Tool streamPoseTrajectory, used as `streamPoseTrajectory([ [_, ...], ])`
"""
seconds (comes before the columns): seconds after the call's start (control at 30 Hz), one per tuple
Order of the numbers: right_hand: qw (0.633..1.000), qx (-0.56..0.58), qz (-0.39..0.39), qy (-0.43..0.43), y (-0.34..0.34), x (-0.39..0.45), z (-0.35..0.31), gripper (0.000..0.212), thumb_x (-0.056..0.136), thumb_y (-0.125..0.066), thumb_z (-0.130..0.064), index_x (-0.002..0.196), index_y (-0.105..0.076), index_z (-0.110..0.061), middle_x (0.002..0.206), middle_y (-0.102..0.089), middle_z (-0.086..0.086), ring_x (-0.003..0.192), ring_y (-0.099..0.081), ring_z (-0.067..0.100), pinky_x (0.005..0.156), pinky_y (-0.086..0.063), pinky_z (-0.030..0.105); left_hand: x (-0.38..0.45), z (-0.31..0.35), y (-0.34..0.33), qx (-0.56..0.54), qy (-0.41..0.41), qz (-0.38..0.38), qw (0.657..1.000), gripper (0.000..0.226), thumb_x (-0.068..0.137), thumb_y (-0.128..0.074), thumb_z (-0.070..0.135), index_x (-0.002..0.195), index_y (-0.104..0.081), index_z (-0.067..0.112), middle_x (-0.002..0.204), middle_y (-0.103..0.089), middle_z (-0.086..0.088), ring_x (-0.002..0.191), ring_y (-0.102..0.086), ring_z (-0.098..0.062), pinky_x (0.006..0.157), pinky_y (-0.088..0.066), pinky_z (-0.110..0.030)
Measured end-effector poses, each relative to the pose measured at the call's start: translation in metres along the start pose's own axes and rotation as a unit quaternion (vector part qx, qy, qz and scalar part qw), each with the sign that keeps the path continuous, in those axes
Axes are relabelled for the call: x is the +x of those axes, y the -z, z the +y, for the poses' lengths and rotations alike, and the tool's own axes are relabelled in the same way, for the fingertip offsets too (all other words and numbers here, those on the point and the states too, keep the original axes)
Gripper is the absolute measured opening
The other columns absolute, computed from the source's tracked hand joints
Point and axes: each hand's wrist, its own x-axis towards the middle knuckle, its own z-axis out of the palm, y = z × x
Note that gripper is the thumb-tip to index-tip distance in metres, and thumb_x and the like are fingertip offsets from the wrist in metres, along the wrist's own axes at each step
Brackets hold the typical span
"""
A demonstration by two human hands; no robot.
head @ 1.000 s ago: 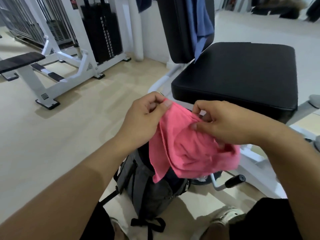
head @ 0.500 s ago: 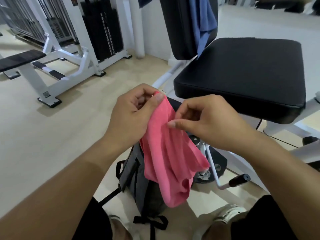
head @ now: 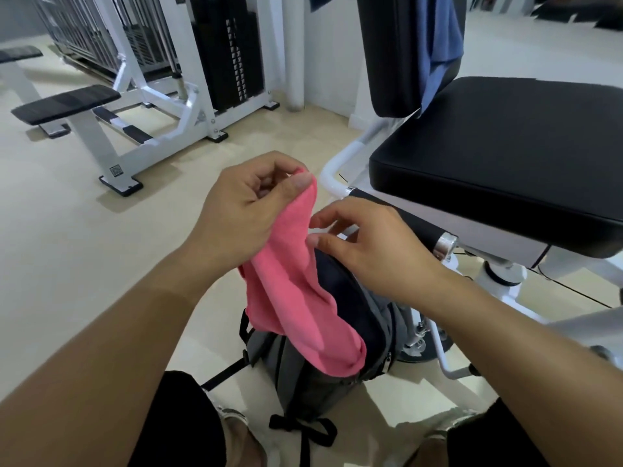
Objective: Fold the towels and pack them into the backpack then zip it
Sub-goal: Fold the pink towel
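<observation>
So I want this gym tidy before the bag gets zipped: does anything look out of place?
Yes: a blue cloth is draped over the backrest of the black seat, away from the backpack. The pink towel hangs unfolded from the left hand, pinched at its top edge.

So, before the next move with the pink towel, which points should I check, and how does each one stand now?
1. Left hand pinches the pink towel at its top corner: ok.
2. Right hand has a hold on the towel: not ok, fingers beside its edge, gripping nothing.
3. Towel folded flat: not ok, it hangs bunched.
4. Towel off the floor: ok, it hangs over the backpack.
5. Backpack unzipped: cannot tell.
6. Blue cloth collected: not ok, draped on the backrest.
</observation>
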Motion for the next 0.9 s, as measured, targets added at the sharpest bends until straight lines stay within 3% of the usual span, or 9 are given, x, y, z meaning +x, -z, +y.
streamPoseTrajectory([
  [0.1,0.999,0.039,-0.013,-0.006,-0.006,0.006,0.0,0.016,0.091,-0.076,-0.035,0.106,-0.072,-0.032,0.106,-0.069,-0.019,0.102,-0.061,-0.001,0.085,-0.052,0.018,-0.003,-0.002,0.002,0.002,0.008,-0.014,1.0,0.008,0.097,-0.066,0.019,0.09,-0.07,0.021,0.079,-0.069,-0.006,0.071,-0.058,-0.007,0.069,-0.046,-0.019],
  [0.2,0.994,0.104,-0.015,-0.02,-0.011,0.012,0.0,0.013,0.09,-0.077,-0.031,0.103,-0.074,-0.03,0.103,-0.073,-0.023,0.104,-0.065,-0.002,0.093,-0.054,0.027,-0.005,0.001,0.005,0.005,0.011,-0.032,0.999,0.008,0.097,-0.066,0.016,0.091,-0.071,0.017,0.081,-0.071,-0.011,0.07,-0.062,-0.013,0.068,-0.048,-0.022],
  [0.27,0.989,0.147,-0.005,-0.023,-0.011,0.014,0.0,0.005,0.091,-0.077,-0.025,0.094,-0.075,-0.021,0.095,-0.077,-0.013,0.096,-0.07,0.004,0.093,-0.056,0.034,-0.006,0.002,0.007,-0.004,0.006,-0.039,0.999,0.008,0.097,-0.066,0.014,0.092,-0.071,0.013,0.081,-0.072,-0.011,0.07,-0.065,-0.01,0.068,-0.051,-0.02],
  [0.37,0.984,0.179,-0.013,-0.014,-0.009,0.016,-0.001,0.009,0.094,-0.072,-0.019,0.09,-0.069,-0.011,0.091,-0.077,0.002,0.091,-0.073,0.018,0.095,-0.056,0.043,-0.006,-0.001,0.009,0.012,-0.003,-0.012,1.0,0.007,0.098,-0.066,0.017,0.094,-0.071,0.016,0.084,-0.071,-0.014,0.078,-0.066,-0.025,0.072,-0.051,-0.033],
  [0.47,0.972,0.232,-0.037,-0.018,-0.01,0.017,-0.001,0.012,0.087,-0.061,-0.018,0.089,-0.059,-0.007,0.092,-0.07,0.02,0.086,-0.065,0.036,0.093,-0.05,0.056,-0.005,-0.001,0.011,0.012,-0.006,0.01,1.0,0.006,0.098,-0.065,0.02,0.094,-0.069,0.02,0.081,-0.069,-0.007,0.072,-0.06,-0.012,0.069,-0.047,-0.024],
  [0.53,0.972,0.23,-0.045,-0.006,-0.009,0.016,-0.001,0.011,0.083,-0.057,-0.017,0.084,-0.055,-0.006,0.083,-0.066,0.014,0.08,-0.059,0.022,0.085,-0.049,0.053,-0.005,0.002,0.012,0.004,-0.014,0.004,1.0,0.007,0.098,-0.065,0.02,0.093,-0.068,0.022,0.081,-0.068,-0.002,0.072,-0.058,-0.004,0.07,-0.046,-0.019],
  [0.63,0.971,0.235,-0.039,0.024,-0.007,0.013,-0.002,0.006,0.08,-0.057,-0.009,0.077,-0.052,-0.009,0.076,-0.06,-0.012,0.082,-0.06,0.002,0.084,-0.048,0.035,-0.007,0.008,0.011,-0.019,-0.029,-0.027,0.999,0.011,0.098,-0.064,0.017,0.091,-0.067,0.026,0.08,-0.069,0.0,0.072,-0.059,-0.005,0.068,-0.047,-0.017],
  [0.77,0.964,0.266,-0.016,0.029,-0.004,0.013,-0.001,0.019,0.084,-0.064,-0.004,0.076,-0.05,-0.014,0.07,-0.054,0.0,0.071,-0.053,0.014,0.073,-0.044,0.039,-0.007,0.011,0.009,-0.007,-0.04,-0.026,0.999,0.011,0.097,-0.064,0.018,0.091,-0.066,0.027,0.079,-0.067,0.01,0.071,-0.057,0.003,0.068,-0.045,-0.012],
  [0.9,0.955,0.298,-0.008,0.015,0.002,0.013,0.001,0.015,0.091,-0.071,-0.007,0.087,-0.059,-0.015,0.071,-0.06,0.0,0.073,-0.057,0.018,0.075,-0.047,0.037,-0.004,0.004,0.01,0.028,-0.023,0.056,0.998,0.005,0.098,-0.065,0.02,0.094,-0.067,0.021,0.072,-0.062,0.024,0.068,-0.054,0.008,0.067,-0.04,-0.006],
])
